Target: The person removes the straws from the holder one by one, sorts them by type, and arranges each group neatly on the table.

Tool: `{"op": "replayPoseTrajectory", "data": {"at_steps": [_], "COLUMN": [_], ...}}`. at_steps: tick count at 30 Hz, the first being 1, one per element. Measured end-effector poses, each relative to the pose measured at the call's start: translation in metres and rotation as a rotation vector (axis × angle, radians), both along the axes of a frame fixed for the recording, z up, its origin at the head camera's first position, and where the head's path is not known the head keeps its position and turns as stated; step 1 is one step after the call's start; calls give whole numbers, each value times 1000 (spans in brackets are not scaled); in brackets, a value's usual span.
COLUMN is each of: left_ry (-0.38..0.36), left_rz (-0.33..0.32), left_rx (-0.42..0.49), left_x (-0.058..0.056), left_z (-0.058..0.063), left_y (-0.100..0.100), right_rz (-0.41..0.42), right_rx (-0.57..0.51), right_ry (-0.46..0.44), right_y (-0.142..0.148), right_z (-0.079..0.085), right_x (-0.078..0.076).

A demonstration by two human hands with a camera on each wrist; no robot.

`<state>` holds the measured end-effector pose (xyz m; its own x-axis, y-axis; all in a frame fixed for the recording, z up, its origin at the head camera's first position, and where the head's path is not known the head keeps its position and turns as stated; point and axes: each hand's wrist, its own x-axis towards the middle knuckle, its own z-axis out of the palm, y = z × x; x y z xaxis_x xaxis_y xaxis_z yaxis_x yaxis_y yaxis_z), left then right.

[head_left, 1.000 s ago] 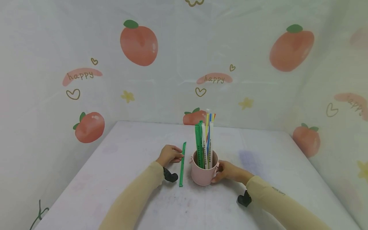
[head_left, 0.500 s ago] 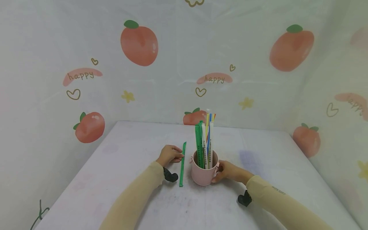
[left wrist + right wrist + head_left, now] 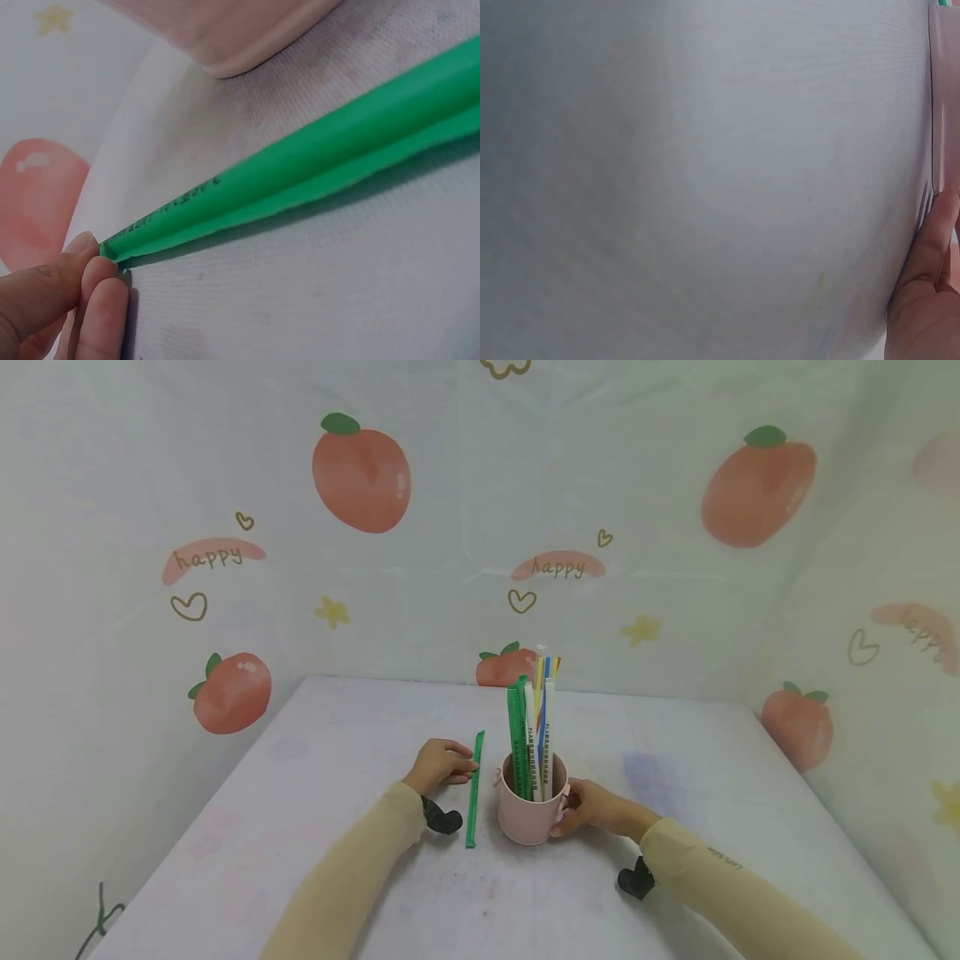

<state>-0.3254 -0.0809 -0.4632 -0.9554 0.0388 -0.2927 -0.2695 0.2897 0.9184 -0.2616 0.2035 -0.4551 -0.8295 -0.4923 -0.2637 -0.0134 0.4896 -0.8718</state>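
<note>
A green paper-wrapped straw [image 3: 472,814] lies lengthwise on the table, left of a small pink bucket [image 3: 523,823]. My left hand [image 3: 441,762] pinches this straw between thumb and fingertips; the left wrist view shows the wrapper's printed side [image 3: 300,154] running away from the fingers [image 3: 103,315]. Upright in the bucket stand several wrapped straws: green ones [image 3: 516,727], white ones with dark print [image 3: 549,735] and colourful striped ones. Around the bucket's right side, by its handle, my right hand [image 3: 600,806] holds it, thumb low on the wall. Its far fingers are hidden behind the bucket.
A white cloth covers the table [image 3: 360,718]. Behind it hangs a white curtain [image 3: 442,527] printed with red fruit, hearts and stars. Dark straps [image 3: 442,817] sit at both wrists. A thin green cord [image 3: 100,918] hangs beyond the table's left edge.
Both hands, the straw and the bucket stay in place. Only a tiny shift of the whole head view shows.
</note>
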Motion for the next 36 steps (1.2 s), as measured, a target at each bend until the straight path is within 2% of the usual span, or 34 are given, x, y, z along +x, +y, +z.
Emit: {"op": "replayPoseTrajectory", "data": {"at_steps": [5, 9, 13, 18, 22, 25, 30, 36], "left_ry": [-26, 6, 84, 201, 274, 313, 345, 351], "left_rz": [-3, -36, -96, -165, -179, -177, -195, -199], "left_rx": [45, 95, 169, 257, 288, 284, 240, 194], "left_x": [-1, 0, 4, 15, 24, 31, 40, 45], "left_z": [2, 12, 30, 57, 76, 85, 89, 84], "left_y": [-2, -1, 4, 12, 18, 24, 33, 41], "right_rz": [-6, -4, -2, -8, -13, -17, -20, -27], "right_rx": [-3, -7, -17, 0, 4, -1, -9, -18], "right_ry": [-14, -21, -18, -20, -16, -16, -13, -11], "right_y": [-1, 0, 1, 1, -1, -2, -1, 1], "right_z": [0, 1, 1, 3, 3, 3, 3, 1], "right_x": [1, 1, 1, 2, 3, 2, 2, 2]}}
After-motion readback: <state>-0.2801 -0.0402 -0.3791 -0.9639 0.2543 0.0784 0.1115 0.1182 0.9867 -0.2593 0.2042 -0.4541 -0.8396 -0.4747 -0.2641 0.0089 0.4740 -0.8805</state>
